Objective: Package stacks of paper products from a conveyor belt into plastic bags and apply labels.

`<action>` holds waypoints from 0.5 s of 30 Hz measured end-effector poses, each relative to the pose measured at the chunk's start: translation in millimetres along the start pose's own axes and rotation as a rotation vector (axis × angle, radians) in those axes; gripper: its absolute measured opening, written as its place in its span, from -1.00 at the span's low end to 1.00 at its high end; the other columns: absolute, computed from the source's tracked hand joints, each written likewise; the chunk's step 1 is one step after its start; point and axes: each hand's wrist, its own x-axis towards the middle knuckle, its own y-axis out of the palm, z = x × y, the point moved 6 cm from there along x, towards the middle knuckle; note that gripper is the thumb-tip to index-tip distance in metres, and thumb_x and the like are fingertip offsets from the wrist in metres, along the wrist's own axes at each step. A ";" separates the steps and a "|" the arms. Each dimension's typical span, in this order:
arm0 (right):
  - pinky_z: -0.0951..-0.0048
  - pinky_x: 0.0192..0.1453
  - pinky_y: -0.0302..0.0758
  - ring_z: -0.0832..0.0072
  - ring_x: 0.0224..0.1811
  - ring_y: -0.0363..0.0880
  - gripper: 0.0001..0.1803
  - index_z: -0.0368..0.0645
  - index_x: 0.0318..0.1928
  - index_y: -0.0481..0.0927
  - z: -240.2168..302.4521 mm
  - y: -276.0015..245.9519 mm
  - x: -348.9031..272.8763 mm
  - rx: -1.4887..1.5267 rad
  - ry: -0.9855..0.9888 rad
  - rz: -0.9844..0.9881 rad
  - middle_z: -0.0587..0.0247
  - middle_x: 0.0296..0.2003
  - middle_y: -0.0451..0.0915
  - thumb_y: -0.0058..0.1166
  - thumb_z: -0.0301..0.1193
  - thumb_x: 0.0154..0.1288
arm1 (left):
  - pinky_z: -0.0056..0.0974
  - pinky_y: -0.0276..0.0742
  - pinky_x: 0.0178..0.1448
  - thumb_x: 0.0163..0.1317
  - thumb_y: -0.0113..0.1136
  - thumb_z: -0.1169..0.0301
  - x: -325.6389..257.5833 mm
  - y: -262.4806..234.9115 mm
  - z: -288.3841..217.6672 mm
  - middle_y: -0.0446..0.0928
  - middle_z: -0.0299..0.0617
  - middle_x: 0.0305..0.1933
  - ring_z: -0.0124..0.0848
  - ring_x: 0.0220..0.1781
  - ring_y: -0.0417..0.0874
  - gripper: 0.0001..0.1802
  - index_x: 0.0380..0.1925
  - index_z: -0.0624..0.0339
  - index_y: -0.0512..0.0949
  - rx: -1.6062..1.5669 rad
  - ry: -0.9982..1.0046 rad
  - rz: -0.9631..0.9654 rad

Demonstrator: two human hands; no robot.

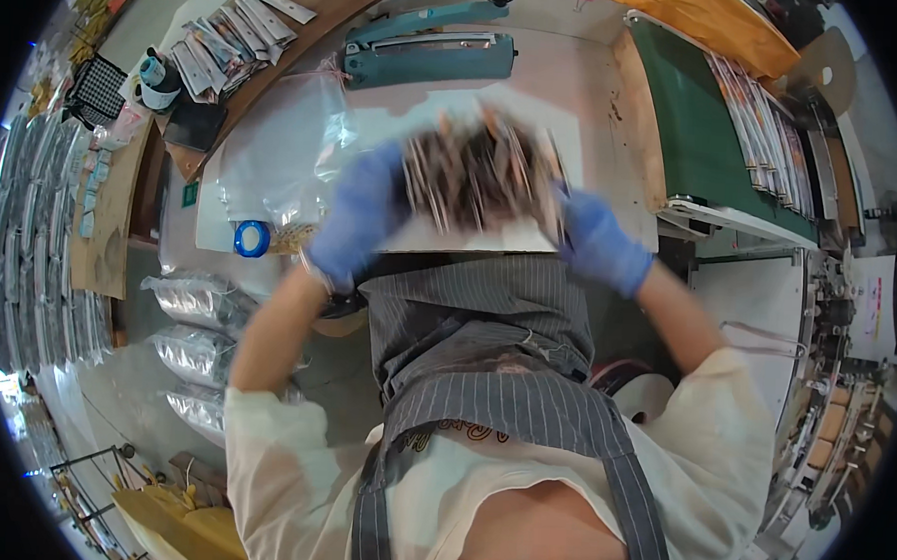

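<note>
Between my two blue-gloved hands is a bundle of thin printed packets (483, 176), smeared by motion, with pale edges and brown, dark and orange patches. My left hand (361, 211) grips its left end, and my right hand (601, 237) closes on the right end. The bundle is held above the front part of the white worktable (566, 105). Beyond it lies a teal bag sealer (428, 59) with a long arm. Clear plastic bags (279, 157) are spread flat to the left of my left hand.
A blue-lidded jar (251, 238) stands at the table's front left. Loose packets (239, 41) lie on a brown shelf at the back left. At right, more printed packets (760, 133) lean in a row on a green surface (682, 100). Silvery wrapped bundles (195, 354) are stacked lower left.
</note>
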 end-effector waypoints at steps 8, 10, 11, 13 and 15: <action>0.30 -0.27 0.40 0.19 -0.42 0.43 -0.84 -0.18 -0.39 0.47 7.8 -100.0 117.0 -0.354 -0.077 -0.309 0.12 -0.51 0.44 0.11 -0.39 0.03 | -0.41 0.42 -0.51 -0.03 0.10 0.54 81.4 -99.7 11.3 0.46 -0.16 -0.66 -0.58 -0.65 0.45 -0.94 -0.51 0.30 0.52 -0.318 -0.313 -0.226; 0.28 -0.19 0.38 0.18 -0.36 0.44 -0.79 -0.18 -0.35 0.47 45.2 -103.5 115.0 -0.383 -0.167 -0.534 0.13 -0.47 0.45 0.13 -0.36 0.01 | -0.43 0.39 -0.52 -0.02 0.11 0.54 83.5 -97.1 10.8 0.43 -0.17 -0.71 -0.59 -0.65 0.44 -0.95 -0.56 0.31 0.51 -0.269 -0.157 -0.366; 0.27 -0.11 0.36 0.17 -0.29 0.45 -0.73 -0.17 -0.31 0.46 64.7 -108.0 109.4 -0.412 -0.242 -0.745 0.14 -0.43 0.46 0.16 -0.33 -0.01 | -0.45 0.36 -0.53 -0.02 0.12 0.53 86.7 -98.0 -0.4 0.40 -0.19 -0.75 -0.59 -0.65 0.44 -0.93 -0.60 0.31 0.50 -0.234 -0.001 -0.486; 0.23 0.01 0.30 0.14 -0.17 0.42 -0.65 -0.20 -0.26 0.43 55.2 -83.2 115.2 -0.418 -0.215 -0.759 0.14 -0.36 0.47 0.18 -0.30 -0.04 | -0.45 0.34 -0.54 -0.03 0.14 0.51 87.0 -81.7 -12.2 0.38 -0.20 -0.76 -0.60 -0.66 0.42 -0.91 -0.59 0.33 0.50 -0.378 0.008 -0.470; 0.27 -0.13 0.37 0.17 -0.29 0.46 -0.73 -0.19 -0.29 0.45 21.0 -45.5 134.4 -0.567 -0.199 -0.580 0.16 -0.44 0.47 0.15 -0.36 -0.03 | -0.36 0.42 -0.42 -0.07 0.25 0.43 83.0 -71.7 -16.9 0.50 -0.16 -0.57 -0.56 -0.53 0.49 -0.84 -0.47 0.26 0.53 -0.503 0.061 -0.424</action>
